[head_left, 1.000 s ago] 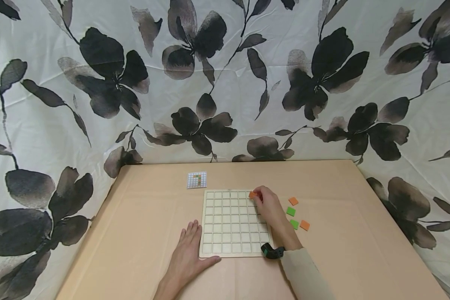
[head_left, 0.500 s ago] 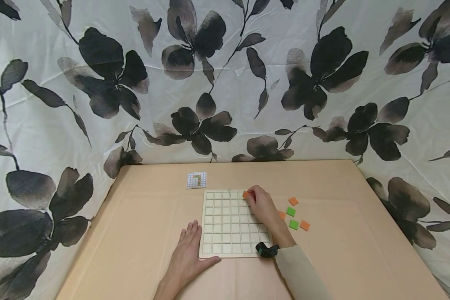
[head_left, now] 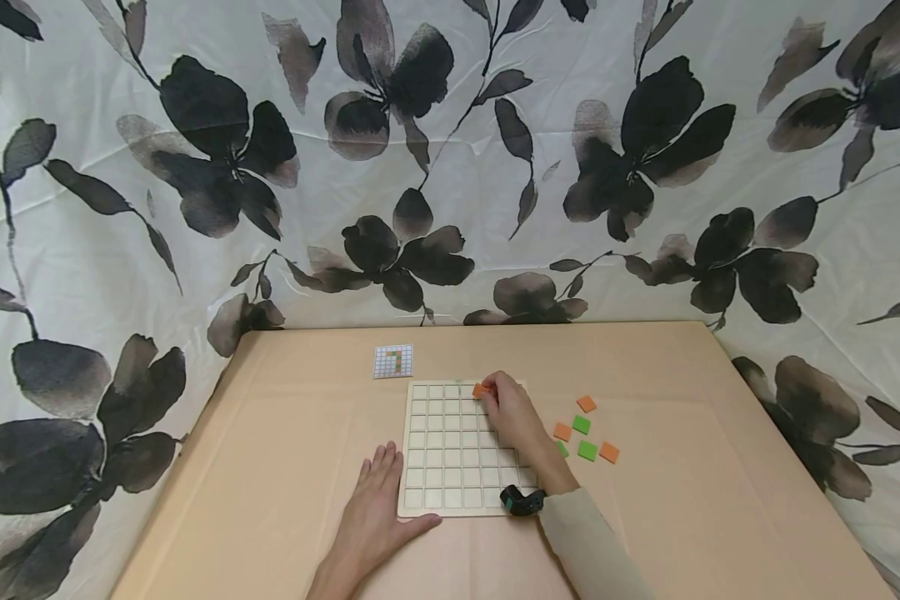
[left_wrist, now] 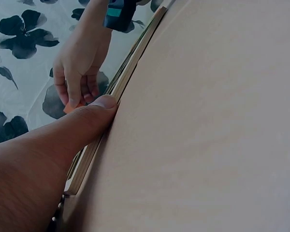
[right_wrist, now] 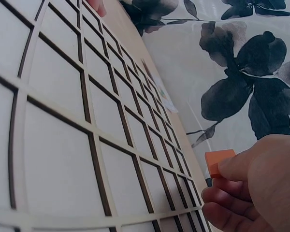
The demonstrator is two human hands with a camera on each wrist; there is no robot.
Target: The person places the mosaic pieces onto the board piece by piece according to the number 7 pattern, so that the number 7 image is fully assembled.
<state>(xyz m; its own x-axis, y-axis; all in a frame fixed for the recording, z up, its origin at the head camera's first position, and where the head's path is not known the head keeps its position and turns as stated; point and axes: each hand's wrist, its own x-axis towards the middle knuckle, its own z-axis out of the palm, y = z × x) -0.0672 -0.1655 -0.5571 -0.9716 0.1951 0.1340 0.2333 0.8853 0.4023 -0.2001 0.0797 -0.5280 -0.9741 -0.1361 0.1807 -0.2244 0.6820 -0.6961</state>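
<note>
Between thumb and fingers, my right hand [head_left: 512, 410] pinches an orange square tile [head_left: 479, 390] over the far rows of the pale grid board [head_left: 442, 450]. The right wrist view shows that orange tile [right_wrist: 217, 160] held by its edge, tilted, near the board's far edge. My left hand [head_left: 375, 504] lies flat with fingers extended along the board's left side. Its thumb [left_wrist: 99, 108] rests on the near edge of the board in the left wrist view. The grid's visible cells hold no tiles.
Right of the board lie loose orange tiles [head_left: 609, 452] and green tiles [head_left: 587, 451], one partly hidden by the right forearm. A small card [head_left: 393, 361] with a coloured grid pattern lies behind the board. Floral cloth [head_left: 525, 167] hangs behind the table.
My right hand has moved left across the board's far edge with the orange tile, uncovering more loose tiles on the right. The left hand has stayed in place.
</note>
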